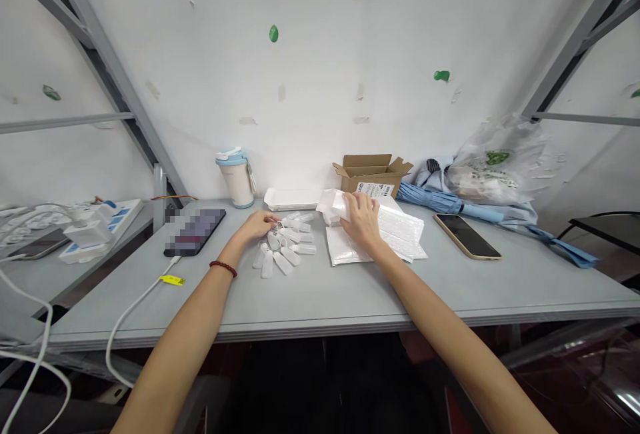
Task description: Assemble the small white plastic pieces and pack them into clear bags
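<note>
My left hand [257, 225] is at the upper left edge of a pile of small translucent plastic pieces with loops [283, 262]. Its fingers are drawn together against the pile; what they pinch, if anything, is too small to make out. A dark red bead bracelet [223, 268] circles that wrist. Over to the right, my right hand [361, 219] has its fingers curled over a white padded mailer [335, 206] at the top of a loose stack. More white padded mailers [344, 251] lie flat beneath it on the grey table [300, 301].
Behind the mailers stands an open cardboard box [373, 187], beside a shallow white tray [293, 199]. A cup [236, 177], a cabled phone [195, 233] and another phone [467, 237] flank the work. A folded blue umbrella [450, 204] and plastic bag [500, 167] lie back right.
</note>
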The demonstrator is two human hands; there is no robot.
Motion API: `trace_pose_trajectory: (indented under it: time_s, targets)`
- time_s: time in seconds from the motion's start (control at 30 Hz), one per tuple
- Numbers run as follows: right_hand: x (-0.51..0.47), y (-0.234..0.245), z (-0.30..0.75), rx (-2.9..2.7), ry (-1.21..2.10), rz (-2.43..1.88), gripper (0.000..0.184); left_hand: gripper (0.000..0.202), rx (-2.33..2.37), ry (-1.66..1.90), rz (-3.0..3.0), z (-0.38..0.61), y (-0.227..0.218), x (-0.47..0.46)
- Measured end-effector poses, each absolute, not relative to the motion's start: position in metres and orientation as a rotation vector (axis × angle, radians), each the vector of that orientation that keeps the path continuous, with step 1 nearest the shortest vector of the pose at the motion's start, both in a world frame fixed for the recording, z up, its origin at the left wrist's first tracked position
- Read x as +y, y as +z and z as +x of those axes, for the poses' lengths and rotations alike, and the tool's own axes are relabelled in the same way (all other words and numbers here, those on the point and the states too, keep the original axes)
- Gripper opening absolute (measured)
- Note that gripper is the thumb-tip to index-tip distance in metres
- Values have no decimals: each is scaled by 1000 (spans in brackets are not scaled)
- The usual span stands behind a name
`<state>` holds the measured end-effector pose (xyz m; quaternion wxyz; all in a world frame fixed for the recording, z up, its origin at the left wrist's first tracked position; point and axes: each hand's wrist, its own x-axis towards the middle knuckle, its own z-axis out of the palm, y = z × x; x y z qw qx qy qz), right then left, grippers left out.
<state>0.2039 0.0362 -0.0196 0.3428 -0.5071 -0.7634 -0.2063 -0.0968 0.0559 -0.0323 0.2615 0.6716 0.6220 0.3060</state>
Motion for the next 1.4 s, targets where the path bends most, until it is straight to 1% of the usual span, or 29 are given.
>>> trace_pose_trajectory:
  time_s: [0.33,0.63,0.77,1.0,1.1,1.27,1.33,1.4]
  targets:
    - [34,-20,203,-2012,-536,-1321,47,33,1609,831,1727,-90,-28,50]
    - [34,-20,202,-2078,-531,-1261,48,34,1628,1117,1539,-91,2,32]
    - [33,-19,201,-2102,-526,-1252,49,32,1523,1187,1527,-87,7,29]
    - [28,-19,197,-2137,-516,-1188,48,30,1417,1103,1604,-54,8,21]
    - [24,-18,194,-2176,-505,-1138,48,32,1415,1127,1645,-36,8,15]
    - [21,-17,191,-2202,-481,-1113,49,29,1241,1031,2092,-21,18,6]
    - [21,-16,192,-2185,-474,-1117,48,32,1288,1041,2126,-27,23,6]
    - [22,-16,194,-2164,-468,-1128,47,38,1445,1127,2025,-40,24,10]
